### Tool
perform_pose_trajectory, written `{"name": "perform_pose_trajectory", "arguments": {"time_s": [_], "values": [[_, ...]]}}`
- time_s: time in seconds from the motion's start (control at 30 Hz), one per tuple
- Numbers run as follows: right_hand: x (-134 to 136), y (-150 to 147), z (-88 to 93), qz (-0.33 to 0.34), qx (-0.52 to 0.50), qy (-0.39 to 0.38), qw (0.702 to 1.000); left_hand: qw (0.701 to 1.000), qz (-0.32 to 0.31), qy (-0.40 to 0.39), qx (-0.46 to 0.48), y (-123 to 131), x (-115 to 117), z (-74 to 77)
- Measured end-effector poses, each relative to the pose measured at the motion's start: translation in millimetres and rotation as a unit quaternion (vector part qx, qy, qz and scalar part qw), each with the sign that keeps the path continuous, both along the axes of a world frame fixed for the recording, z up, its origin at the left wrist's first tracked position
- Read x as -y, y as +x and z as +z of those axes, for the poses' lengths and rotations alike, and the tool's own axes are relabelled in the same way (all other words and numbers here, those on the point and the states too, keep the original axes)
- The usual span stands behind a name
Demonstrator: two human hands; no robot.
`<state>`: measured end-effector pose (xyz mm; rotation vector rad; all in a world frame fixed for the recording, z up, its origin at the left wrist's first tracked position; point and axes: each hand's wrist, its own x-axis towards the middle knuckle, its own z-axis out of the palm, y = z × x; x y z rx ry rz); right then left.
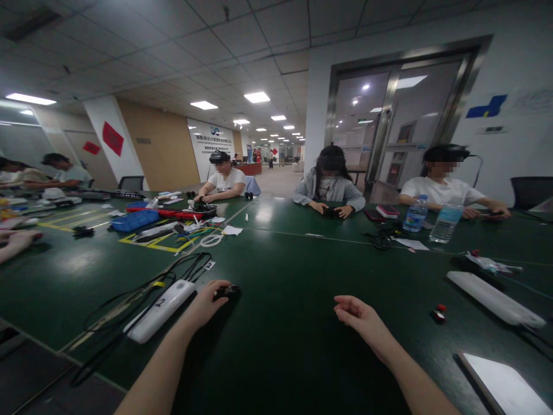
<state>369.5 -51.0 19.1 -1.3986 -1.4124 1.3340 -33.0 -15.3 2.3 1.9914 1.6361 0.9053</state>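
My left hand (pixel 208 302) rests on the green table with its fingers closed round a small black object (pixel 232 291), whose kind I cannot make out. Just left of that hand lies a white power strip (pixel 162 311) marked with a 2. My right hand (pixel 358 316) hovers over or rests on the table at the right, its fingers loosely curved and apart from the thumb, with nothing in them. Beyond it to the right, a small red and black item (pixel 439 313) sits on the tabletop.
Black cables (pixel 125 300) run along the left power strip. On the right are another white power strip (pixel 495 297), a white-topped flat device (pixel 505 383) and water bottles (pixel 447 222). A blue tray (pixel 135 220) stands at the left. Several people sit around the green table (pixel 276 346).
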Motion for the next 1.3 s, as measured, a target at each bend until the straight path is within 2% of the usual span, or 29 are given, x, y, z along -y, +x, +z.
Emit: {"name": "perform_pose_trajectory", "arguments": {"time_s": [0.5,0.67,0.8,0.97,1.13,1.3], "values": [[-1,0,-2.8,0.006,0.003,0.015,1.0,0.998,0.018,0.032,-0.055,-6,-5,-7.0],[-1,1,-4.5,0.005,-0.005,0.02,1.0,0.997,0.014,0.021,-0.068,-9,-4,-4.8],[0,-1,-2.5,0.002,-0.003,0.025,1.0,0.999,0.009,0.001,-0.048,-11,-3,-3.7],[4,-3,1.3,0.002,-0.018,0.032,0.999,0.999,0.037,-0.029,-0.02,-10,-3,-2.6],[6,-3,3.3,0.0,-0.019,0.03,0.999,0.998,0.043,0.001,-0.046,-4,-2,3.0],[6,-3,4.4,0.0,-0.005,0.024,1.0,0.999,0.045,-0.024,0.014,-6,-7,-4.3]]}}
